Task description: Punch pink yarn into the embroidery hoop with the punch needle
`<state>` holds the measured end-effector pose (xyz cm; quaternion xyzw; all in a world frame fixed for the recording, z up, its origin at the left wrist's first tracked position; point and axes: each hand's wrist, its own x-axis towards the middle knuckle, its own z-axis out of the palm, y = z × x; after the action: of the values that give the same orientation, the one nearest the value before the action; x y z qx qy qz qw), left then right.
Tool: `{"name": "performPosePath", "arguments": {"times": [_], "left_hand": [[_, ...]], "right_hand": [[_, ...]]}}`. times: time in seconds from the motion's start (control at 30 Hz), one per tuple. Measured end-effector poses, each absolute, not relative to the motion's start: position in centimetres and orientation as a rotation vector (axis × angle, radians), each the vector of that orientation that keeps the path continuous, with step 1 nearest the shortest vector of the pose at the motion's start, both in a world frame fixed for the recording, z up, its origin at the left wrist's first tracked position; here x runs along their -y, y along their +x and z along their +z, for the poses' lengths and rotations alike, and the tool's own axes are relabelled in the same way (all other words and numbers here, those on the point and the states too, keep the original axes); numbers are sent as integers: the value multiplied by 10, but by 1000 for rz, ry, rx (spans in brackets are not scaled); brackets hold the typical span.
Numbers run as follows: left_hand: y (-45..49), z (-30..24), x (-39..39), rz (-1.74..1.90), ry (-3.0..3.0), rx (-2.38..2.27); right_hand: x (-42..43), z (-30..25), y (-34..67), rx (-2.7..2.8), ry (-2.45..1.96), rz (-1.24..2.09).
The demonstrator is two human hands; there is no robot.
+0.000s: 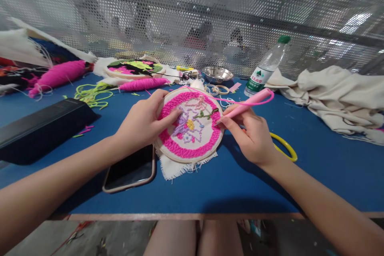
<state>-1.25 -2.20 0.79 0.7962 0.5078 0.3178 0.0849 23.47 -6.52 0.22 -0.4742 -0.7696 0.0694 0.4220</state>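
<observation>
A round embroidery hoop (192, 156) with white cloth is tilted up in front of me. Its cloth bears a thick bright pink ring around a purple and yellow flower (189, 125) and green leaves. My left hand (144, 118) grips the hoop's left side, thumb on the stitched front, fingers hidden behind. In my right hand (250, 134) is a pink punch needle (247, 104), pinched like a pen, its tip at the ring's right part. Bright pink yarn loops from the needle's top end back over the hoop. Frayed cloth hangs below the hoop.
Left of the hoop lie a phone (130, 172) and a long black case (45, 128). Behind are a second stitched hoop (135, 68), pink yarn (144, 84), green yarn (94, 94), a metal bowl (217, 74) and a bottle (267, 68). On the right are a yellow ring (285, 147) and bunched cloth (330, 92).
</observation>
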Motion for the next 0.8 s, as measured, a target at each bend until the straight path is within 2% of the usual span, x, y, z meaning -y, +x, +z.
{"name": "performPosePath", "arguments": {"times": [0.8], "left_hand": [[-12, 7, 20, 980, 2424, -1510]], "right_hand": [[58, 3, 239, 2002, -1090, 124]]}}
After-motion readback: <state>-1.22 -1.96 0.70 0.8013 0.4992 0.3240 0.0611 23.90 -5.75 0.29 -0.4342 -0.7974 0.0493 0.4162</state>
